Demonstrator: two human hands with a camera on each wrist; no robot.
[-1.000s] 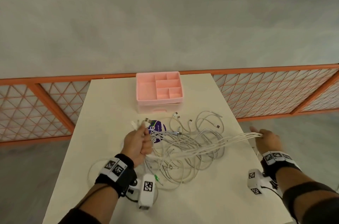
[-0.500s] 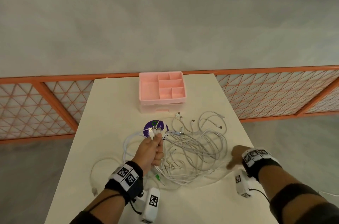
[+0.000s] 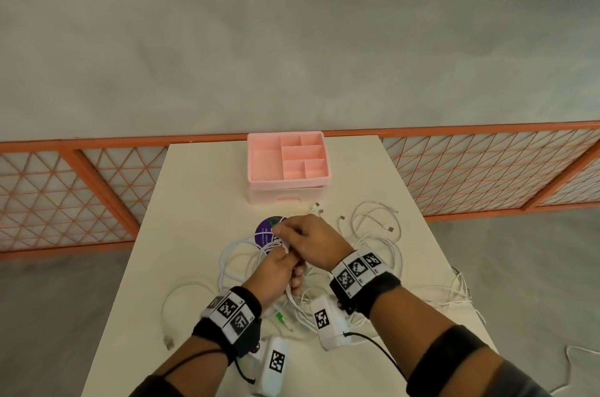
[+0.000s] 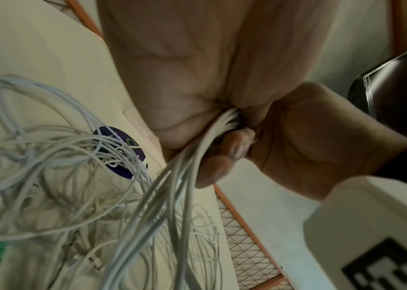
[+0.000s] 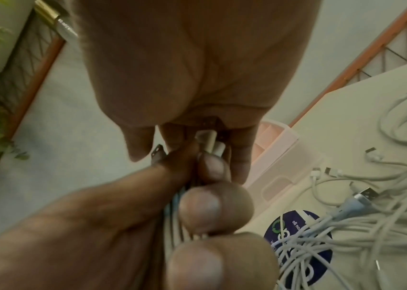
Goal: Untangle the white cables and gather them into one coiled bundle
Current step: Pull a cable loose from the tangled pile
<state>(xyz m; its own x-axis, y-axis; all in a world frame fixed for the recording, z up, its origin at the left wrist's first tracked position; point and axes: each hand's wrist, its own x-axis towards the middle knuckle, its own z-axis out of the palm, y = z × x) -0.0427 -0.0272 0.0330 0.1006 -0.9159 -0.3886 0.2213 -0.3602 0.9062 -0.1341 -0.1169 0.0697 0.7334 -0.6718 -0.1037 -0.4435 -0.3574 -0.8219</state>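
Observation:
Several white cables (image 3: 373, 240) lie tangled on the cream table (image 3: 201, 201). My left hand (image 3: 281, 271) grips a gathered bunch of strands just in front of me; the left wrist view shows the strands (image 4: 187, 168) running out of its fist (image 4: 222, 125) down to the pile (image 4: 73, 157). My right hand (image 3: 293, 231) reaches over the left one, and its fingers close on the plug ends (image 5: 210, 141) that stick out of the left fist (image 5: 212, 206). The rest of the tangle (image 5: 371, 225) lies slack below.
A pink compartment tray (image 3: 256, 162) stands at the table's far end. A round purple sticker (image 3: 266, 229) lies under the cables, and a green plug (image 3: 280, 318) sits near my left wrist. One cable hangs over the right edge (image 3: 461, 292). An orange mesh fence (image 3: 65, 201) runs behind.
My right hand let the stretched strands go slack at the right edge and came left to meet the left hand, taking hold of the plug ends. The left hand kept its grip.

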